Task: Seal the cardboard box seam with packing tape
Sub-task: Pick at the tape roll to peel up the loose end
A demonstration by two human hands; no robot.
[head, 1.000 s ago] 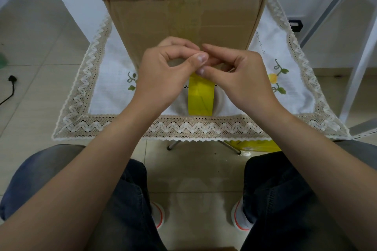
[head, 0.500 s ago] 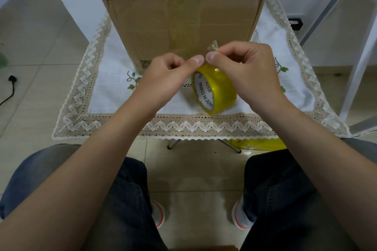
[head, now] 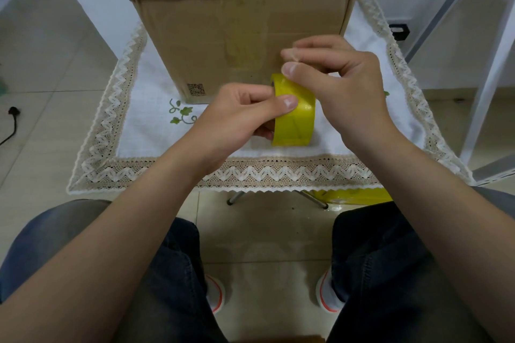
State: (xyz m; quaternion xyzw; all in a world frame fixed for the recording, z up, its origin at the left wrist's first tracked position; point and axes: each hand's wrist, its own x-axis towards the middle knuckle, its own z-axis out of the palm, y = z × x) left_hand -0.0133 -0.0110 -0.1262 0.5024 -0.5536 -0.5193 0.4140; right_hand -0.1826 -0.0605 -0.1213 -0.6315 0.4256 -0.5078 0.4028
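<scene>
Yellow tape roll (head: pixel 294 117) sits between both hands, just in front of the box (head: pixel 239 33). Head view: the left hand (head: pixel 237 120) is clamped on the roll, thumb on its outer face. The right hand (head: pixel 342 86) pinches the free tape end just above the roll. The roll is probably light and rigid; the film is thin, sticky and prone to folding. Hold the roll by its rim and the end by its corners.
</scene>
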